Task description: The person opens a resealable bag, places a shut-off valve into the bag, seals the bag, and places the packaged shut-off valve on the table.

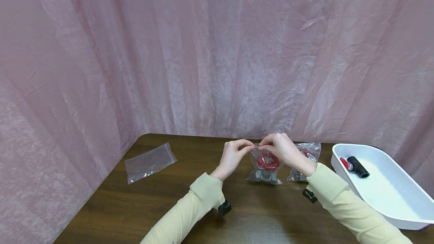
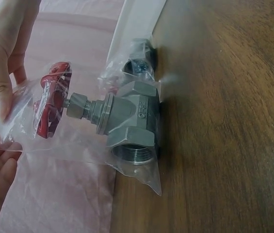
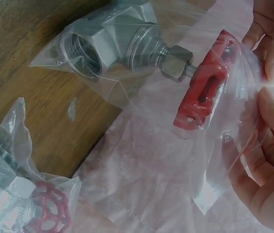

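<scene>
A gate valve [image 2: 132, 116] with a red handwheel [image 1: 268, 161] stands upright on the table inside a clear zip bag [image 3: 141, 92]. At the bag's top edge, my left hand [image 1: 233, 157] pinches the left part between thumb and fingers. My right hand [image 1: 284, 150] pinches the same edge close by on the right, with the fingertips of both hands nearly meeting. A red line along the bag's mouth shows in the right wrist view beside the fingers [image 3: 272, 104]. Just right of it lies a second bagged valve [image 3: 10, 194], partly hidden behind my right hand in the head view.
A flat clear zip bag [image 1: 150, 163] lies at the table's left. On the right sits a white tray [image 1: 383, 214] holding a black pipe fitting with a red handle [image 1: 356, 166]. A pink curtain [image 1: 217, 55] hangs behind the brown wooden table [image 1: 135, 214].
</scene>
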### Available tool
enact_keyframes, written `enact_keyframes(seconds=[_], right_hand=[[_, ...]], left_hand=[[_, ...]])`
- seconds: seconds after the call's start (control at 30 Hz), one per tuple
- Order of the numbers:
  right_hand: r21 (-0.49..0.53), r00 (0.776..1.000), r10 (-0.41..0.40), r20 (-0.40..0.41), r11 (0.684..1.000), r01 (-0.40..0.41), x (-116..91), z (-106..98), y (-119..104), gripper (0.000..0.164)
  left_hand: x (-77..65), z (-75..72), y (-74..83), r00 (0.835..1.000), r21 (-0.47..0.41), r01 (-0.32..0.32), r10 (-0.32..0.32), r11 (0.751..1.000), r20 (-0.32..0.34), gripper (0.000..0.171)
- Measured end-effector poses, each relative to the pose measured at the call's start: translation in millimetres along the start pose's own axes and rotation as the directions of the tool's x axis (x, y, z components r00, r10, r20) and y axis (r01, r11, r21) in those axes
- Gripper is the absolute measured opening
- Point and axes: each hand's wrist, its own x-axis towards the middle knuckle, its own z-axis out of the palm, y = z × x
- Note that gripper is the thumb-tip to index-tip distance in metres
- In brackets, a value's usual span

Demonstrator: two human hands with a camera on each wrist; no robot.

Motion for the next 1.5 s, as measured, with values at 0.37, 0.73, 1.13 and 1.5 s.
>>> enact_keyframes(seconds=[0.37, 0.73, 1.13, 1.5], right_hand=[[0.007, 1.000, 0.008, 0.007, 1.000, -0.009, 1, -1, -2, 0.008], [0.044, 1.000, 0.018, 0.003, 0.999, -0.018, 1, 2, -2, 0.005], [0.020, 1.000, 0.010, -0.021, 1.000, -0.009, 1, 1, -3, 0.007], [-0.002, 1.000, 0.011, -0.023, 1.000, -0.011, 1, 0, -6, 0.009]], left_hand=[[0.7, 0.3, 0.3, 1.000, -0.003, 0.006, -0.006, 1.000, 0.005, 0.008], [1.1, 0.8, 1.8, 1.000, 0.024, 0.017, -0.017, 1.000, -0.011, 0.008], [8.0, 7.9, -36.3, 1.000, 0.015, 0.025, -0.024, 1.000, -0.010, 0.008], [7.3, 8.2, -37.7, 1.000, 0.020, 0.009, -0.009, 1.000, -0.012, 0.007]])
